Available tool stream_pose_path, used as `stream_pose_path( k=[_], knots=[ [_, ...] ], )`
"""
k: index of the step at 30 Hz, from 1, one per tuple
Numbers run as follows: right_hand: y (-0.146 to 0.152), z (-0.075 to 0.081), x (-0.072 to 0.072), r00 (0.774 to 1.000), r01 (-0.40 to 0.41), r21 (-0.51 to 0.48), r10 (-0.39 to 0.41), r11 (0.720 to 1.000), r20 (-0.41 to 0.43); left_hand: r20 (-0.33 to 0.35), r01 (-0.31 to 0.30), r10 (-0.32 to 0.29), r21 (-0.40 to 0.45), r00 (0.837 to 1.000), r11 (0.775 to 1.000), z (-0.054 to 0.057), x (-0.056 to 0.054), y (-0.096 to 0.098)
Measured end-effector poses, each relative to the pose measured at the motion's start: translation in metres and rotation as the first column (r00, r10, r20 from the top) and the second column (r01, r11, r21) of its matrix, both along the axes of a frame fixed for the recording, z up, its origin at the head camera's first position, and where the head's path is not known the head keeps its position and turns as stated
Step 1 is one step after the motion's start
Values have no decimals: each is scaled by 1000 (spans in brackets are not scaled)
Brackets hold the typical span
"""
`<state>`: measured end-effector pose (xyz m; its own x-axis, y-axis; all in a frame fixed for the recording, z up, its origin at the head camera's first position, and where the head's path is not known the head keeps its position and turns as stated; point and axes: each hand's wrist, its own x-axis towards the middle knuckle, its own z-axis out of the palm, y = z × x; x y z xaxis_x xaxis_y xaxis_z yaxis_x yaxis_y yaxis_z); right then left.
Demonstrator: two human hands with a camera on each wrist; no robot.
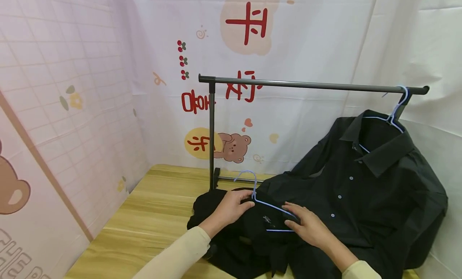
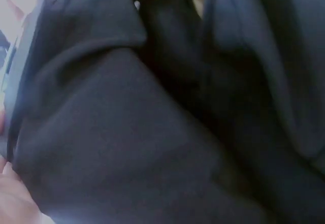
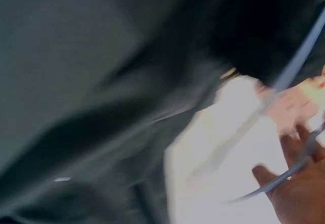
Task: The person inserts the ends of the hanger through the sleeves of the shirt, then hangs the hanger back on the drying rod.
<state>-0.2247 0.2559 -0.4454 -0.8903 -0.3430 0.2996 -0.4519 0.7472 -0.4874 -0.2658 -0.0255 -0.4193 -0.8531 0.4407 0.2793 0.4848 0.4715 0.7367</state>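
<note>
On the yellow wood-grain table [image 1: 144,214], near six o'clock, a crumpled black cloth garment [image 1: 249,227] should handle soft and limp, best held by its edge. A slim pale-blue hanger [image 1: 274,207] (likely light) points its hook toward eleven. Left hand [image 1: 231,208] pinches the garment; right hand [image 1: 310,227] has thumb and fingers apart.

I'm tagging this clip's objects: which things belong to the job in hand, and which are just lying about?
Likely part of the job:
bunched black garment
lower blue hanger
metal rack, perhaps

Apparently just around:
black shirt, already hung
its hanger
printed backdrop
wood-grain table
</note>
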Motion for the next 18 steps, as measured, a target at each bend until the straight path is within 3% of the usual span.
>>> stream_pose_path(
  k=[5,9,13,18],
  knots=[
    [-48,9,-4,999,-25,63,27,998,-19,0,17,-17,-33,1000,999,0,6,13],
    [-74,6,-9,1000,29,-7,-29,1000,0,-23,15,-15,-26,1000,1000,-3,8,15],
    [-85,0,-12,993,113,-95,-115,989,-15,-60,9,-10,-13,998,1000,-7,8,14],
    [-83,-1,-12,992,116,-153,-122,981,-25,-55,11,-13,-38,998,999,-14,2,7]
  ],
)
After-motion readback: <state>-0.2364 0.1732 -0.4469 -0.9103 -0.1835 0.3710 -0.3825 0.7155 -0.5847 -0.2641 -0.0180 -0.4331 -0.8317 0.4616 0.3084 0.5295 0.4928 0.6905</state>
